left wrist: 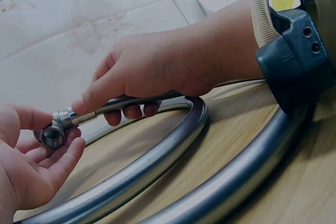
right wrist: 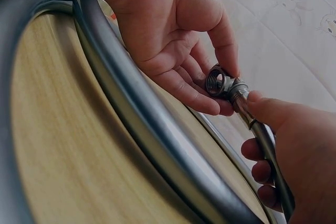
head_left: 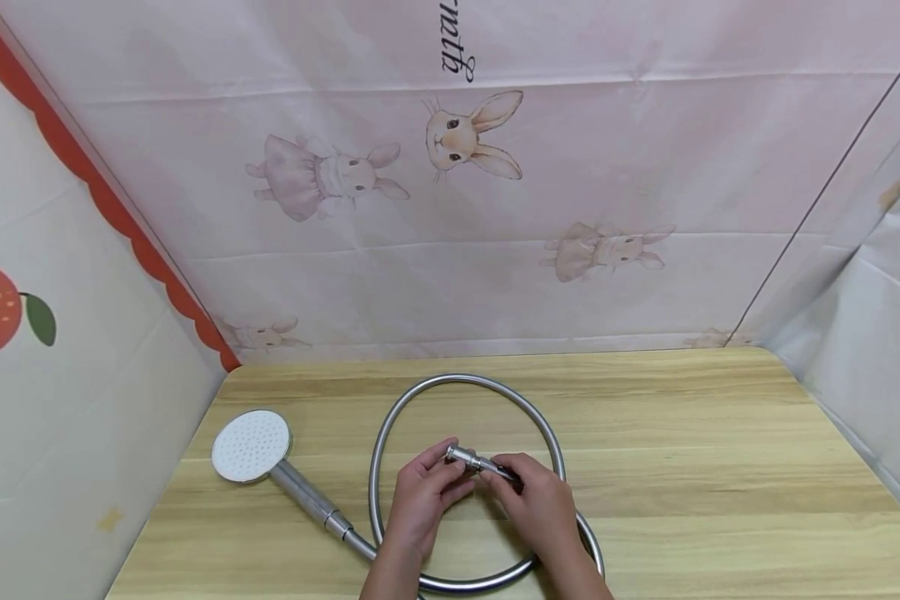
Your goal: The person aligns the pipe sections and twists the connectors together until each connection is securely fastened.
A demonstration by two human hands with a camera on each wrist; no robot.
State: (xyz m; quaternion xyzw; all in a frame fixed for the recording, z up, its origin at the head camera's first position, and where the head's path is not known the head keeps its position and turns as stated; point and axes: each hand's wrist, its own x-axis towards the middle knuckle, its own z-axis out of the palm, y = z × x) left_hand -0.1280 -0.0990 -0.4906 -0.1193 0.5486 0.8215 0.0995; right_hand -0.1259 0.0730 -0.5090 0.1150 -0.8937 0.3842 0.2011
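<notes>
My left hand pinches a small metal threaded pipe fitting between thumb and fingers. Its round opening, with screw threads inside, faces out in both wrist views. My right hand grips the end of the shower hose, thumb along the metal end nut. Fitting and nut meet end to end between the two hands. Behind them the silvery hose loops over the table. Its other end joins the handle of a shower head, lying at the left with its white spray face up.
A wood-grain table lies under everything, its back edge against a pink curtain printed with rabbits. White fabric walls stand at both sides. The hose crosses the table close around both forearms.
</notes>
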